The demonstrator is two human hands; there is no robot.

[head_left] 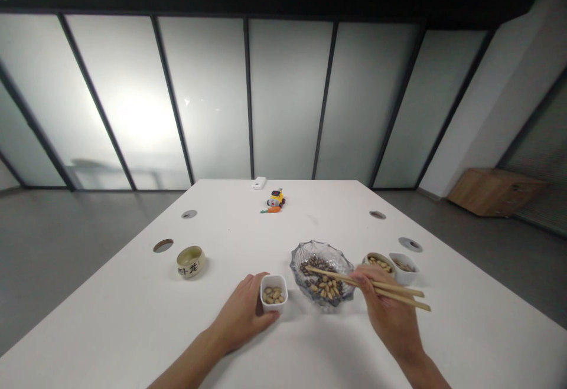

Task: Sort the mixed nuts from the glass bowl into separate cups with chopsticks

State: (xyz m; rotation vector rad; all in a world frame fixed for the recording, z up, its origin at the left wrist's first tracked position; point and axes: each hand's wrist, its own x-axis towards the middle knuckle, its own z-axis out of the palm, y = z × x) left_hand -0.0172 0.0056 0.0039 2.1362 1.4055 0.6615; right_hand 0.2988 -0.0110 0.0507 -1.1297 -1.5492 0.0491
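Observation:
My left hand [241, 313] is curled round a small white square cup [273, 293] that holds several pale nuts. My right hand [390, 312] grips a pair of wooden chopsticks [367, 287]. Their tips reach left into a clear glass bowl [322, 272] filled with dark beans and pale nuts. Just behind my right hand stand a small round cup of nuts [380, 261] and a white square cup [404, 267] with brownish pieces inside.
A beige round cup with black characters [190, 261] stands at the left. At the far end of the white table [133, 312] lie a yellow toy car [276, 198], an orange carrot toy [271, 210] and a white box [258, 183]. Round cable holes line both table edges.

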